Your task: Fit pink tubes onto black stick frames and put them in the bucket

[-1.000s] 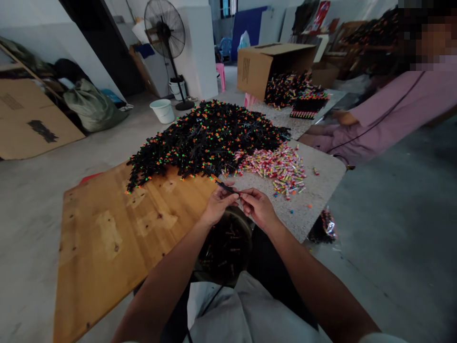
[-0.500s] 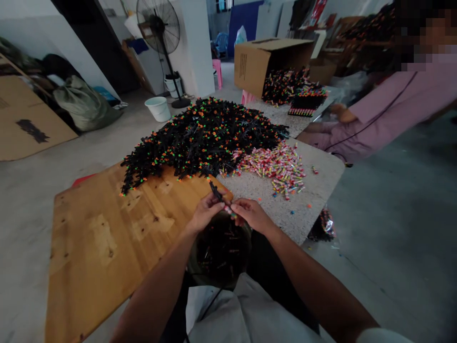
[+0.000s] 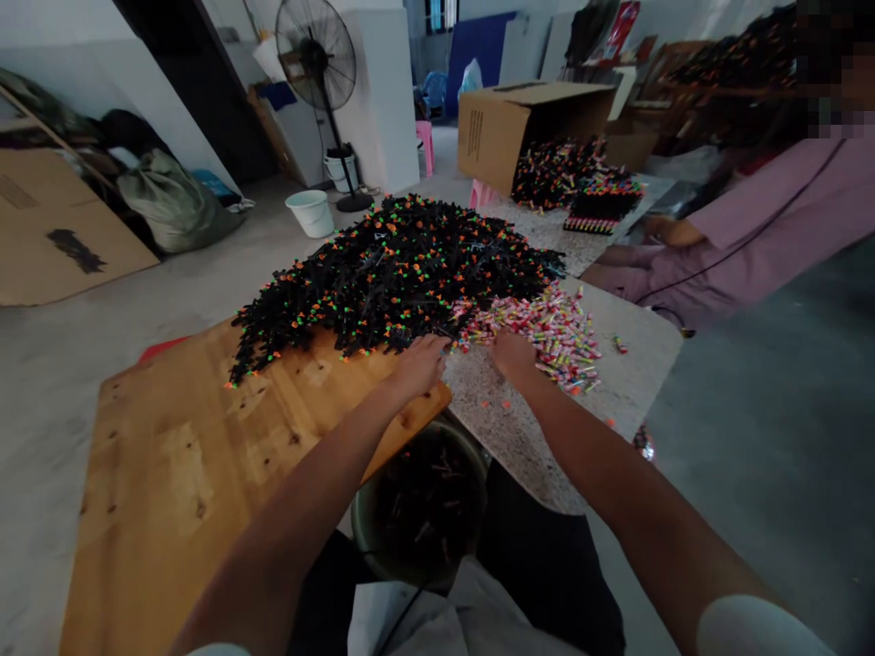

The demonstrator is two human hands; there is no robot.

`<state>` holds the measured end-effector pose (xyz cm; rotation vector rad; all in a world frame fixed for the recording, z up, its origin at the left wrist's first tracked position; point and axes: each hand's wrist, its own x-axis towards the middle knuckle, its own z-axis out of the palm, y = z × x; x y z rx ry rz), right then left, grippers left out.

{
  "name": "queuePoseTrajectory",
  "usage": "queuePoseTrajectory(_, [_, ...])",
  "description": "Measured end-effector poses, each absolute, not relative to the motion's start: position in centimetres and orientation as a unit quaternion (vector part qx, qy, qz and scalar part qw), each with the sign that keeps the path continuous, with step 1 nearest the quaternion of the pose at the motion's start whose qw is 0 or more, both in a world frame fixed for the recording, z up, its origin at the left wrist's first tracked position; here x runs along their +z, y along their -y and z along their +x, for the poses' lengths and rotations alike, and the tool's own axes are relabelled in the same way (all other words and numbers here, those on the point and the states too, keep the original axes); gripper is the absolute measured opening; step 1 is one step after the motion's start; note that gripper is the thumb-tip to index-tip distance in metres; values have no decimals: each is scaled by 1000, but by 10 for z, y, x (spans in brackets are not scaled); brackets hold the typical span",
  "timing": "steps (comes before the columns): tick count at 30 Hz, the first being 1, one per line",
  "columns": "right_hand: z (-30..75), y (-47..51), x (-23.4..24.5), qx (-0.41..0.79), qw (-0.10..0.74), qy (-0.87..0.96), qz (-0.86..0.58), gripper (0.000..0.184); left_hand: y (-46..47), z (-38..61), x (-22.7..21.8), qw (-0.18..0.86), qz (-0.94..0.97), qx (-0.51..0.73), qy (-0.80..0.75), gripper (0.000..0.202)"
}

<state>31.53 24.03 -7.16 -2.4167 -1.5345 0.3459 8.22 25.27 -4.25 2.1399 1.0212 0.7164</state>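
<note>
My left hand reaches to the near edge of a big pile of black plastic pieces, shaped like small toy guns with orange and green tips. Its fingertips are partly lost against the pile, so their grip is unclear. My right hand is at the near left side of a heap of small pink, red and yellow tubes. Its fingers point away and are hidden behind the back of the hand. Below, between my knees, a round tub contains dark pieces with some tubes among them.
The wooden board lies left, against a speckled stone-like tabletop. A person in pink sits to the right. Behind are a cardboard box with more black pieces, a standing fan and a pale bucket.
Both hands have parted and moved forward from above the tub, left to the black pile, right to the tubes. The black piece and tube they held are no longer in them. The view shifted slightly.
</note>
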Motion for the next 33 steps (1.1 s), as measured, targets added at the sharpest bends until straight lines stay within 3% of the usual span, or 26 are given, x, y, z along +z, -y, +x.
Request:
queuePoseTrajectory(3, [315, -238, -76, 123, 105, 527, -834, 30, -286, 114, -58, 169, 878, 172, -413, 57])
queuePoseTrajectory(6, [318, -223, -78, 126, 111, 544, -822, 27, -301, 127, -71, 57, 888, 106, -444, 58])
queuePoseTrajectory(11, [320, -185, -81, 137, 193, 580, -780, 26, -300, 115, -80, 62, 881, 110, -455, 38])
queuePoseTrajectory(15, [301, -160, -87, 233, 347, 561, -715, 18, -294, 106, -77, 81, 878, 144, -449, 63])
queuePoseTrajectory(18, [277, -141, -91, 303, 424, 535, -666, 16, -294, 116, -75, 169, 856, 172, -456, 63])
queuePoseTrajectory(24, [263, -109, -88, 380, 464, 499, -625, 18, -290, 131, -72, 310, 765, 270, -495, 21])
queuePoseTrajectory(27, [271, -100, -76, 377, 470, 485, -633, 23, -267, 116, -67, 404, 699, 345, -479, 27])
queuePoseTrajectory(33, [252, -93, -47, 398, 485, 517, -582, 38, -187, 86, -45, 755, 338, 481, -290, 32])
